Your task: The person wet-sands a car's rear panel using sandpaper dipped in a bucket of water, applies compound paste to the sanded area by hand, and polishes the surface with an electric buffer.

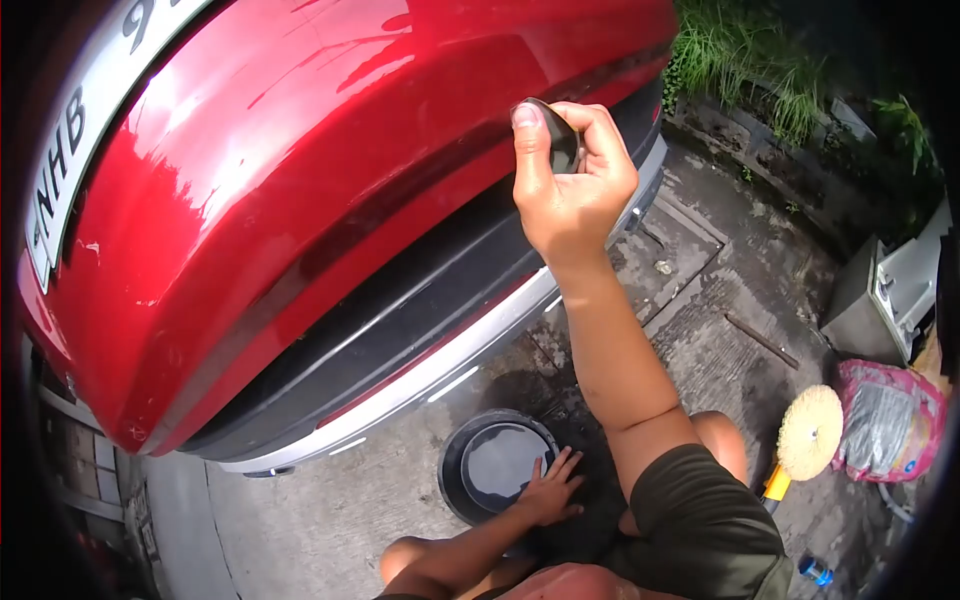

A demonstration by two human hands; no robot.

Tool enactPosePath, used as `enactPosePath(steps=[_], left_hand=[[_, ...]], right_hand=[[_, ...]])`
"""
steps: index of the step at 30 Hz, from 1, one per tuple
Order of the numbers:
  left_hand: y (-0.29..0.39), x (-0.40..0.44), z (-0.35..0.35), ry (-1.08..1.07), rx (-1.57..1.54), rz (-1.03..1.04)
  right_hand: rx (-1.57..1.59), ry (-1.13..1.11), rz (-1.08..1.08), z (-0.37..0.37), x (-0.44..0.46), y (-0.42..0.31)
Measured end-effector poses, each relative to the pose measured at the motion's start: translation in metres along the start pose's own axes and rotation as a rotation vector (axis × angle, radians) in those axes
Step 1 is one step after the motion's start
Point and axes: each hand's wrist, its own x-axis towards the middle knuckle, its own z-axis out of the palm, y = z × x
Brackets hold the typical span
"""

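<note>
My right hand (pixel 585 185) is raised beside the red car's bodywork (pixel 330 130), its fingers closed around a dark, thin, curved pad (pixel 563 140). What the pad is made of I cannot tell. Its upper edge lies close to the painted panel; whether it touches the paint is unclear. Lower down, my left hand (pixel 550 490) is open, with fingers spread at the right rim of a black basin (pixel 449 470). Liquid in the basin reflects the sky.
Below the red panel runs the car's black and silver bumper (pixel 400 345). On the concrete to the right are a polisher with a round woolly pad (pixel 810 433), a pink bag (pixel 890 420), a stick (pixel 760 340) and a pale box-like container (pixel 865 305). A blue item (pixel 815 571) lies near the bottom.
</note>
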Motion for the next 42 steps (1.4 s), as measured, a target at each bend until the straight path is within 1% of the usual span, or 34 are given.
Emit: enactPosePath(steps=[2,4,5,8,10,12,13,14,16,17,21,24,25,26,28,29,30,32,33,34,37,38,40,41,42], left_hand=[[-0.001,-0.002,0.0,-0.019,0.009,0.002],[-0.003,-0.004,0.002,-0.012,0.023,0.012],[-0.002,-0.002,0.003,0.002,0.025,0.016],[-0.002,-0.002,0.001,-0.003,0.005,0.01],[-0.002,-0.005,0.002,-0.005,0.009,0.006],[0.0,-0.001,0.0,0.002,0.007,0.001],[0.0,0.0,-0.001,-0.003,0.006,0.0],[0.0,-0.001,-0.001,-0.013,0.007,-0.002],[-0.001,-0.004,0.001,-0.011,0.017,0.01],[-0.001,-0.002,0.001,0.002,0.018,0.014],[0.002,0.002,0.0,-0.034,0.043,-0.016],[-0.001,-0.001,0.003,-0.015,0.05,-0.011],[0.0,0.0,0.005,-0.01,0.045,-0.019],[0.001,0.002,0.005,-0.008,0.046,-0.022],[0.001,0.005,0.003,-0.013,0.051,-0.017],[0.0,0.002,0.003,-0.023,0.056,-0.017],[-0.001,-0.001,0.003,-0.032,0.049,-0.01],[0.0,0.002,0.0,-0.023,0.028,-0.003],[0.0,0.001,0.0,-0.025,0.034,-0.009],[0.0,0.002,-0.001,-0.028,0.046,-0.01],[-0.001,0.002,0.002,-0.018,0.044,0.012],[-0.002,0.0,0.003,-0.001,0.034,0.018],[-0.001,0.001,0.006,0.0,0.019,-0.002],[-0.001,0.003,0.006,-0.003,0.017,-0.006],[-0.001,0.006,0.005,0.009,0.013,0.004]], right_hand=[[-0.012,-0.046,-0.02,-0.002,-0.001,0.0],[0.006,0.073,0.162,-0.01,0.011,0.018],[-0.031,0.086,0.131,-0.008,0.015,0.02],[0.025,-0.021,0.059,-0.006,0.004,0.01],[0.003,0.077,0.153,-0.013,0.016,0.025],[0.021,0.039,0.135,-0.007,0.009,0.015],[0.041,-0.02,0.075,-0.004,0.003,0.007],[0.011,-0.052,0.059,-0.006,0.005,0.002],[0.015,0.042,0.134,-0.013,0.016,0.025],[0.02,0.071,0.221,-0.014,0.022,0.017],[-0.042,-0.11,-0.026,0.001,0.0,-0.023],[0.024,0.047,0.267,-0.012,0.014,0.011],[0.016,0.066,0.185,-0.01,0.015,0.013],[0.039,0.075,0.16,-0.001,0.005,0.013],[-0.032,-0.122,0.017,0.002,-0.007,-0.025],[-0.033,-0.102,-0.027,0.001,-0.004,-0.022],[-0.021,-0.036,-0.002,-0.001,0.002,-0.006],[-0.005,0.06,0.225,-0.011,0.014,0.011],[-0.026,0.066,0.169,-0.003,0.011,0.004],[0.011,0.001,0.178,0.003,-0.004,-0.011],[-0.014,-0.096,-0.061,0.008,-0.011,-0.027],[-0.024,0.004,0.047,0.005,-0.009,-0.013],[0.005,0.074,0.267,0.002,-0.005,-0.001],[-0.018,0.054,0.223,0.01,-0.014,-0.011],[-0.063,-0.023,0.023,0.017,-0.018,-0.037]])
